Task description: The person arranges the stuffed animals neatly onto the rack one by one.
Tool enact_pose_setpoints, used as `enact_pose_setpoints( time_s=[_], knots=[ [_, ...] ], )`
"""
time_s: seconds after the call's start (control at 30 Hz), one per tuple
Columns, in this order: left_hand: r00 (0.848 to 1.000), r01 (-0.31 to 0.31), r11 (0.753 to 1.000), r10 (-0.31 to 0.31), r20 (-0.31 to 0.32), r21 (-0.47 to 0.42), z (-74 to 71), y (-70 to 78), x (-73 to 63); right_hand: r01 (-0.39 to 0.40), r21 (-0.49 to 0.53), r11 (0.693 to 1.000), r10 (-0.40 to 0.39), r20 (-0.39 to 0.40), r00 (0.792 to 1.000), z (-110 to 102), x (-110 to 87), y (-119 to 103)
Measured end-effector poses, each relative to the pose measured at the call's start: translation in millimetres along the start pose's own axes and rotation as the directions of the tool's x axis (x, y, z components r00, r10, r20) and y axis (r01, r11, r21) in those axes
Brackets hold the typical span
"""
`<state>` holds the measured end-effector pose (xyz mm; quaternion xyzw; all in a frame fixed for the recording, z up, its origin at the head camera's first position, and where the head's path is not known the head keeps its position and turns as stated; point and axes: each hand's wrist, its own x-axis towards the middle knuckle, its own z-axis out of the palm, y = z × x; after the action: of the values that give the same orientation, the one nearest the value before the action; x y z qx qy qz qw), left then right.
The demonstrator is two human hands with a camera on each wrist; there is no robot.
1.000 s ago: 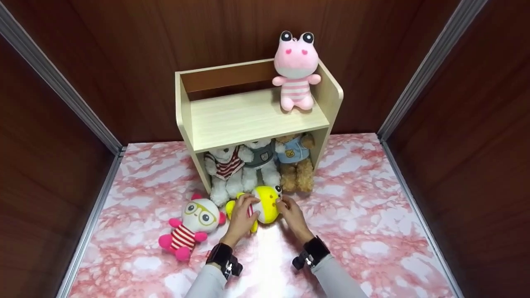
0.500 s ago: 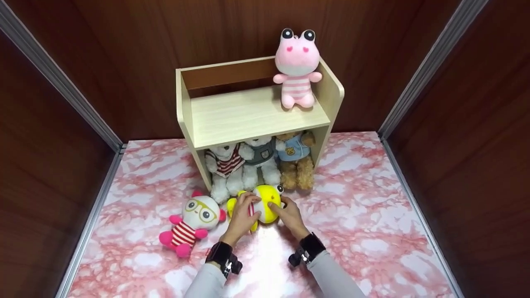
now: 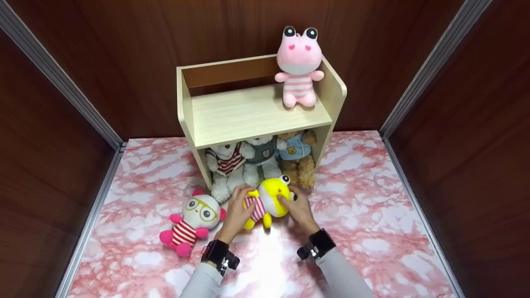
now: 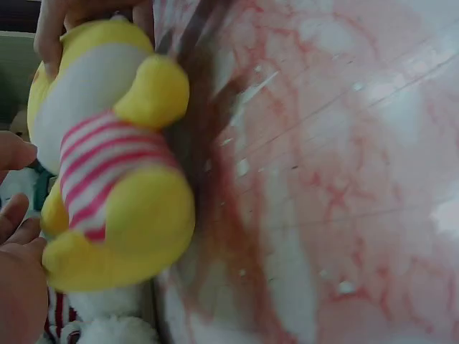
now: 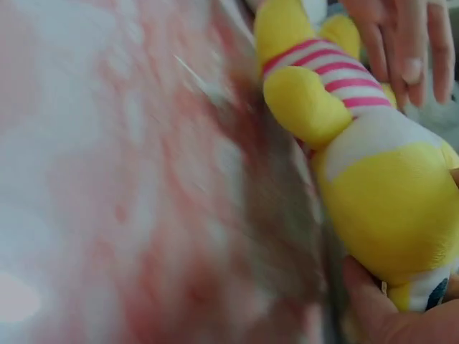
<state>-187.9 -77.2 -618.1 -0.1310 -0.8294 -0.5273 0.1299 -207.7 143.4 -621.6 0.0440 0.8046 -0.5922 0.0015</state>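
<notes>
A yellow frog plush toy (image 3: 273, 195) with a pink-and-white striped body is tilted up off the floor in front of the shelf. My right hand (image 3: 302, 210) grips its head, thumb over the face and fingers around the back near the eyes. Beside the striped body is my left hand (image 3: 234, 212); in the left wrist view its fingers (image 4: 18, 222) are spread and stand off the toy. The right wrist view shows those fingers (image 5: 410, 54) nearly straight behind the body. To the left lies a panda plush toy (image 3: 194, 223) with glasses, face up.
A two-tier wooden shelf (image 3: 232, 114) stands against the back wall. On its top tier sits a pink frog plush (image 3: 299, 62), at the right. Three teddy bears (image 3: 261, 157) fill the lower tier. Dark panels (image 3: 468, 124) enclose the pink marbled floor (image 3: 356, 231).
The left hand has loosened from the yellow frog's body. The right hand has taken a firmer grip on the head and lifted and turned the toy slightly, its feet swinging toward me.
</notes>
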Motion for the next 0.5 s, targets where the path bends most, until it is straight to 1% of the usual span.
enact_pose_setpoints(
  time_s=[0.13, 0.27, 0.33, 0.37, 0.5],
  knots=[
    [1.0, -0.011, 1.0, 0.011, -0.003, -0.013, -6.8, 1.8, 5.2, 0.047, -0.015, 0.999, -0.046, 0.013, 0.999, -18.1, 4.3, -12.3],
    [0.999, -0.017, 0.998, 0.019, 0.034, -0.067, -9.7, 1.4, 6.8, 0.081, -0.039, 0.996, -0.08, 0.034, 0.996, -33.6, 7.7, -26.3],
    [0.998, 0.009, 0.995, -0.002, 0.063, -0.1, -9.8, 1.2, 6.4, 0.118, -0.057, 0.991, -0.115, 0.052, 0.992, -39.9, 9.2, -33.0],
    [0.997, 0.026, 0.994, -0.018, 0.08, -0.107, -9.5, 1.0, 6.3, 0.149, -0.07, 0.986, -0.144, 0.063, 0.988, -42.7, 10.2, -36.2],
    [0.985, 0.121, 0.986, -0.104, 0.141, -0.116, -7.4, 2.4, 5.1, 0.264, -0.124, 0.956, -0.251, 0.113, 0.961, -50.9, 12.0, -48.0]
  ],
)
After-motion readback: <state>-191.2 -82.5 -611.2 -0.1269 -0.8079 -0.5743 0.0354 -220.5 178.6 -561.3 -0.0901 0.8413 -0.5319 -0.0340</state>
